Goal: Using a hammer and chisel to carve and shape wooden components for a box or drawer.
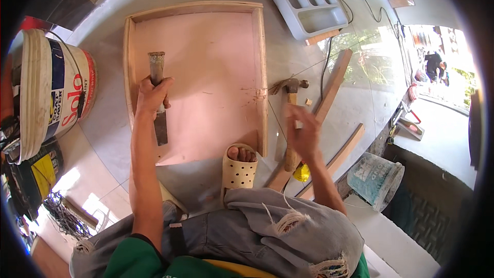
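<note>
My left hand (153, 94) is closed around a chisel (161, 129) with a worn handle and a flat, dark blade. The chisel is held over the left part of a shallow wooden drawer box (261, 62) with a pink bottom. Over the right wall of the box, wood chips and a rough notch show. A claw hammer (292, 92) with a wooden handle lies to the right of the box. My right hand (304, 133) is above the hammer's handle, smeared by motion; whether it grips the handle cannot be seen.
Wooden strips (334, 85) lie on the tiles at right, beside a yellow item (302, 172). A grey plastic tray (309, 15) is at the far right. Paint buckets (38, 92) stand at left. A clear bucket (374, 180) is near a floor drop. My clog (241, 172) touches the box.
</note>
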`<control>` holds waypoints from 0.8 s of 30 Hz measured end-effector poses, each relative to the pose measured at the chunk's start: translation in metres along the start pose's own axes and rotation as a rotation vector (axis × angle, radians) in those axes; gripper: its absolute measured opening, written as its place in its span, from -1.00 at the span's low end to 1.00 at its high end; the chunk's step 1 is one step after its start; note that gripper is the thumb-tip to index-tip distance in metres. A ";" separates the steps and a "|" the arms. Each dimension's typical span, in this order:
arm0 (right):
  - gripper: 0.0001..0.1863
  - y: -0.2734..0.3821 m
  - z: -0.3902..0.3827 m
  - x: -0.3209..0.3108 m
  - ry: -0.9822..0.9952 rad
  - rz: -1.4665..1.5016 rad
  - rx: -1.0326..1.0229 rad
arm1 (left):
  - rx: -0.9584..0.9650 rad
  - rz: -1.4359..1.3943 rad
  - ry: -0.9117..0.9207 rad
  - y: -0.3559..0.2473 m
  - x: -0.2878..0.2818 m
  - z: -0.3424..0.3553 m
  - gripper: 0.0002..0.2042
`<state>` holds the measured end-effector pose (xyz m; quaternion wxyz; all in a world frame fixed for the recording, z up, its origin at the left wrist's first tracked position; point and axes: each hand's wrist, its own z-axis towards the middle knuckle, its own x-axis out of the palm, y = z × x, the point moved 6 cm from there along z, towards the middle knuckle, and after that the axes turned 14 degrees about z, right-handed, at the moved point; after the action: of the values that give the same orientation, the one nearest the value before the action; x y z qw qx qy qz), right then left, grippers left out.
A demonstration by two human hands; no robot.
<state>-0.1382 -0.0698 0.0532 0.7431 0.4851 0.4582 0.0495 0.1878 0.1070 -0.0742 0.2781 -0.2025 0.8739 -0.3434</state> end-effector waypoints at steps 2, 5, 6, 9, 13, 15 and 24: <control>-0.63 0.025 0.003 0.054 0.158 0.079 -0.082 | -0.005 0.001 0.002 0.001 0.003 -0.002 -0.77; -0.35 0.029 0.021 0.126 0.261 -0.005 -0.200 | -0.018 -0.009 0.001 -0.007 0.014 -0.007 -0.77; -0.35 0.016 0.033 0.133 0.238 0.003 -0.192 | -0.033 -0.033 -0.001 -0.011 0.015 -0.008 -0.77; -0.21 -0.030 0.049 0.146 -0.006 -0.127 -0.033 | 0.133 0.220 0.018 -0.069 0.017 -0.010 -0.73; -0.12 -0.015 0.033 0.183 0.041 -0.263 0.052 | 0.517 0.782 -0.108 -0.178 -0.012 -0.009 -0.59; -0.18 0.011 0.012 0.203 0.204 -0.070 -0.109 | 0.681 0.938 -0.195 -0.227 -0.022 -0.020 -0.57; -0.28 -0.023 0.149 0.167 0.145 -0.090 -0.429 | 0.471 0.552 0.271 -0.245 -0.047 -0.008 -0.72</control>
<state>0.0579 -0.0958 -0.0535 0.7957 0.2903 0.5107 0.1475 0.2586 -0.0304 0.1216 0.2810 0.1568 0.8216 -0.4706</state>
